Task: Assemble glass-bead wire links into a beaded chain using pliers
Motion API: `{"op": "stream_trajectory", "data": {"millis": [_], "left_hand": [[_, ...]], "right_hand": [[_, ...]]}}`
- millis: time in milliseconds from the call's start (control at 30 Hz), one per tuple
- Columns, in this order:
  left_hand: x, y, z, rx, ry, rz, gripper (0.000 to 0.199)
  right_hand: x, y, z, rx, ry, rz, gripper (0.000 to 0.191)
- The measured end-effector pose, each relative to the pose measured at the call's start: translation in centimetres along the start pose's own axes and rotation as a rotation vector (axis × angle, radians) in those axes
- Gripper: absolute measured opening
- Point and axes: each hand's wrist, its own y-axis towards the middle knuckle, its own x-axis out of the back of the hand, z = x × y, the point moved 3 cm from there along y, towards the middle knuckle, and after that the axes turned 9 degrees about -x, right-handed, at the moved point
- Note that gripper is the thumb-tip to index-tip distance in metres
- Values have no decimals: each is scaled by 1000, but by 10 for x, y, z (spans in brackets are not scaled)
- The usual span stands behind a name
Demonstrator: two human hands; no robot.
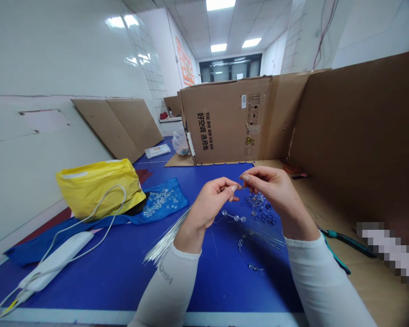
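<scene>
My left hand is closed in a pinch, its thumb and forefinger tips almost meeting those of my right hand. A short bit of thin wire seems to run between both sets of fingertips; its ends are hard to make out. Just below my left fingers is a wire strung with clear beads; whether it joins the pinched wire I cannot tell. Beneath my right hand lie a heap of clear beads and wire and several dark rings. Closer to me, another beaded wire curves across the blue tabletop.
Straight silvery wires lie left of my left forearm. Loose clear beads rest on a blue cloth beside a yellow bag. A white power strip trails a cord. Green-handled pliers lie right; cardboard stands behind.
</scene>
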Motion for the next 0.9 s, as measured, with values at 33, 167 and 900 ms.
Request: {"op": "stream_trajectory", "data": {"millis": [33,167,900], "left_hand": [[0,0,0,-2,2,-1,15],[-1,0,-1,-1,11,-1,14],[13,6,-3,-13,-70,-153,17]], "right_hand": [[0,0,-1,-14,16,-4,20],[-1,1,-1,-61,52,-19,21],[137,-88,-50,-332,-967,-160,48]]}}
